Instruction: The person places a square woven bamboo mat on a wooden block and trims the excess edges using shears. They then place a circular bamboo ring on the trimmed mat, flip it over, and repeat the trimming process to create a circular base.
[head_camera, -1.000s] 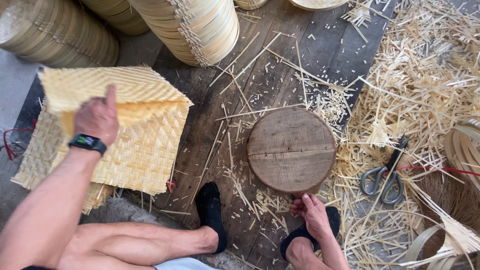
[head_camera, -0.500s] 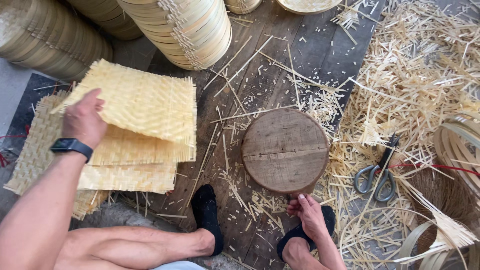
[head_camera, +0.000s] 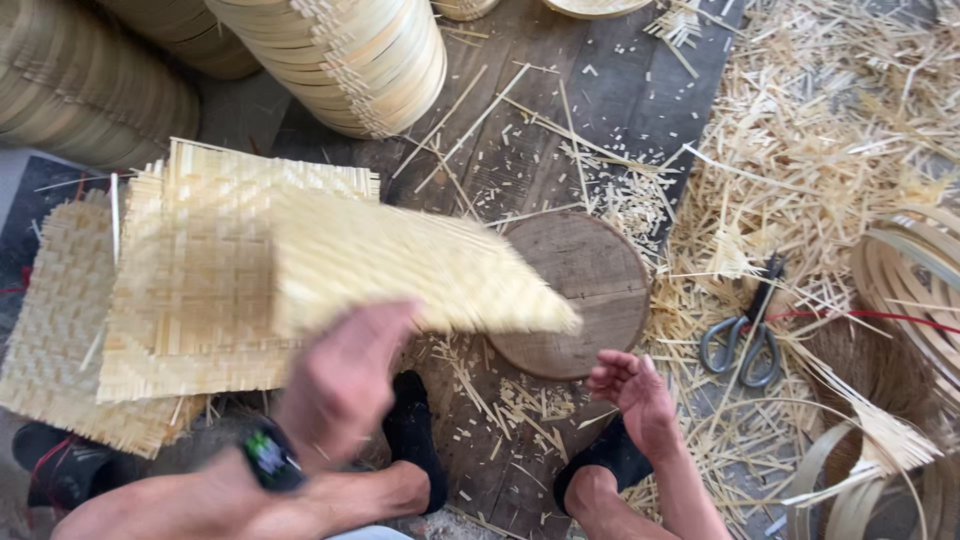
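While my left hand (head_camera: 345, 385) holds one woven bamboo mat (head_camera: 420, 265) by its near edge, the mat hangs tilted in the air. It is clear of the stack of mats (head_camera: 190, 300) on my left, and its far corner reaches over the round wooden block (head_camera: 580, 290). Hand and mat are both blurred. The grip is closed on the mat, but I cannot tell how the fingers sit on it.

My right hand (head_camera: 635, 395) holds nothing. The palm is turned up and the fingers are loosely curled, just beside the near rim of the block.

Step in hand, as I judge it: a single mat is being carried from the stack toward the block, which looks like the work surface.

Requirements for the next move:
1. The mat should go flat and centred on the block, with its frayed edges overhanging all round.
2. The right hand is best placed to take the free corner and steady it.
3. The scissors (head_camera: 745, 335) lie to the right of the block among the bamboo trimmings (head_camera: 830, 130), within reach of the right hand.

Surroundings: stacked bamboo hoops (head_camera: 350, 60) stand beyond the block, and loose bamboo strip coils (head_camera: 910, 290) lie at the far right. My feet (head_camera: 415, 440) rest on the boards just short of the block.
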